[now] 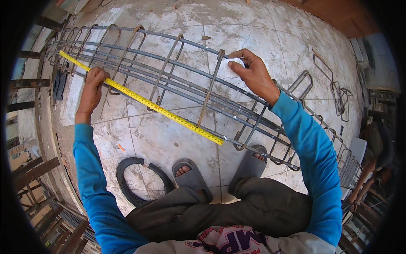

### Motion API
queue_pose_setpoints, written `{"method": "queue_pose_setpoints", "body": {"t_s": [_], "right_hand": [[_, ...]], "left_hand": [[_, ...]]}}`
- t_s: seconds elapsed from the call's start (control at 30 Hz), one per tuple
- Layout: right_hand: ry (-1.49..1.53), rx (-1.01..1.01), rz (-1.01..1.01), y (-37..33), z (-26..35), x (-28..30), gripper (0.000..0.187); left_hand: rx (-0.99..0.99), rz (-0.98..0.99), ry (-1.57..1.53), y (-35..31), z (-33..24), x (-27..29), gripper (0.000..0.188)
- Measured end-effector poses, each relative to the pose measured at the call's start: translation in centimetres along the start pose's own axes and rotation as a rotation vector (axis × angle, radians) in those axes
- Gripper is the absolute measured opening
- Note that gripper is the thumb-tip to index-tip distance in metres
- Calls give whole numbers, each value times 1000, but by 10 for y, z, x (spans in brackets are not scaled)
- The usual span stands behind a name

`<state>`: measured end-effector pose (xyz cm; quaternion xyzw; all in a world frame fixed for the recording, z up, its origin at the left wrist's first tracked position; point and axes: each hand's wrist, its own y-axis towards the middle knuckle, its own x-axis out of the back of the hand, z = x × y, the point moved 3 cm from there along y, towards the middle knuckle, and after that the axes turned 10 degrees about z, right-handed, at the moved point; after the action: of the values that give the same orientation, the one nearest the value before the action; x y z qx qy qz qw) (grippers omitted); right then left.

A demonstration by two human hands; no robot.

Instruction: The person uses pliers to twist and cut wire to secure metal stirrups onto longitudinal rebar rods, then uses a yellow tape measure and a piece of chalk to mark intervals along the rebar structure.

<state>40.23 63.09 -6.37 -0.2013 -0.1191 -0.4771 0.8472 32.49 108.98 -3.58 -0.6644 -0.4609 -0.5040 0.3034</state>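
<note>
A long steel rebar cage, with bars running lengthwise through bent rectangular stirrups, stretches across the floor in front of me. Along its near side lies an extended yellow tape measure. My left hand is closed around the tape near its left part, against the near bar. On the far side, my right hand pinches a white, flat piece between thumb and fingers; it looks like paper, but its kind is unclear. That hand is beside the far bar, close to a stirrup's corner.
A coil of black wire or tubing lies near my sandalled feet. Loose bent steel pieces rest on the tiles at right. Timber pieces line the left edge. Another person is partly visible at far right.
</note>
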Motion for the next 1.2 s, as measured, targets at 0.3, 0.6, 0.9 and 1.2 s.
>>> {"method": "queue_pose_setpoints", "body": {"t_s": [0.3,0.6,0.9,1.2], "right_hand": [[9,118,36,6,21,-22,27],[70,182,162,7,37,-70,29],[67,187,253,-10,49,-105,28],[-88,264,291,-22,44,-137,32]], "left_hand": [[78,19,38,-29,-1,-9,17],[93,25,27,-32,-8,-13,19],[75,33,53,-30,-11,-12,16],[80,41,65,-32,-8,-12,14]]}}
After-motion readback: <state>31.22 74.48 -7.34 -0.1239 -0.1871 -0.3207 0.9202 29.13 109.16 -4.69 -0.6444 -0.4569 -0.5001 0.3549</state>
